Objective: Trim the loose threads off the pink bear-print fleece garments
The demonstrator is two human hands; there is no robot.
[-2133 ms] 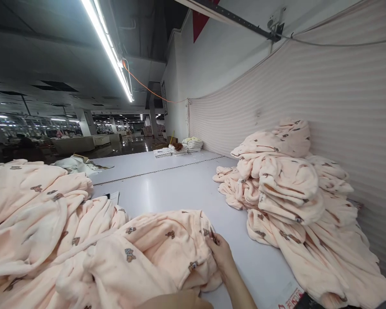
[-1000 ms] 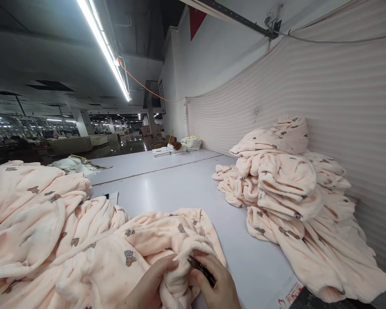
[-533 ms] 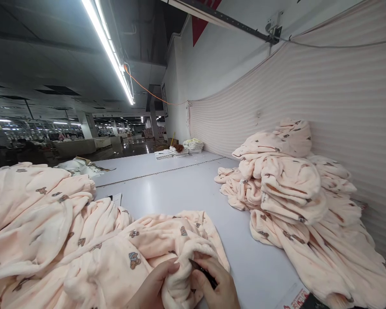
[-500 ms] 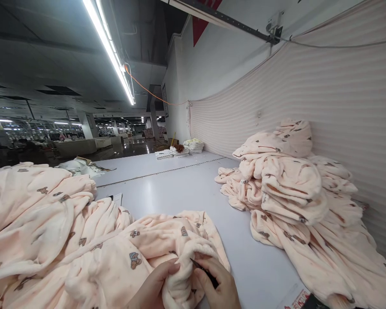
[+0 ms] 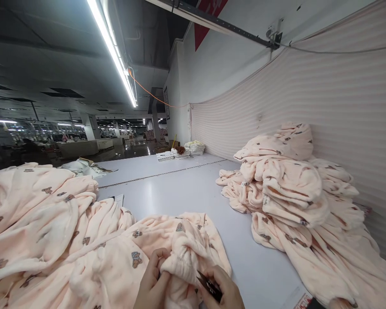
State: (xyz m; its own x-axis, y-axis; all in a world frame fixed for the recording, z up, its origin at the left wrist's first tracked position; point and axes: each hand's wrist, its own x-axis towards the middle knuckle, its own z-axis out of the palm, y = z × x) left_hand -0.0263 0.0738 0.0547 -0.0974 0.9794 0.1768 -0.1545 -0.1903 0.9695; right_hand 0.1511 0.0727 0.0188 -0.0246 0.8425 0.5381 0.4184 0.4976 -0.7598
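Observation:
A pale pink fleece garment (image 5: 161, 234) printed with small bears lies on the table in front of me. My left hand (image 5: 155, 274) pinches its gathered, elastic-looking edge between thumb and fingers. In my right hand (image 5: 223, 287) is a pair of dark thread snips (image 5: 209, 286), its pointed blades aimed up and left beside the gathered edge. The blades look slightly apart; whether they touch the cloth I cannot tell. The lower parts of both hands run out of the picture.
More pink fleece (image 5: 28, 214) is heaped at the left, and a tall pile of it (image 5: 289, 184) stands at the right by the striped curtain (image 5: 341, 98). Stacks of white cloth (image 5: 194, 148) sit at the far edge of the pale table (image 5: 154, 193). Printed plastic (image 5: 302, 300) lies at front right.
The left hand has turned the gathered edge, so more of its ribbing faces me. My right hand has drawn slightly down and right, and more of the snips shows.

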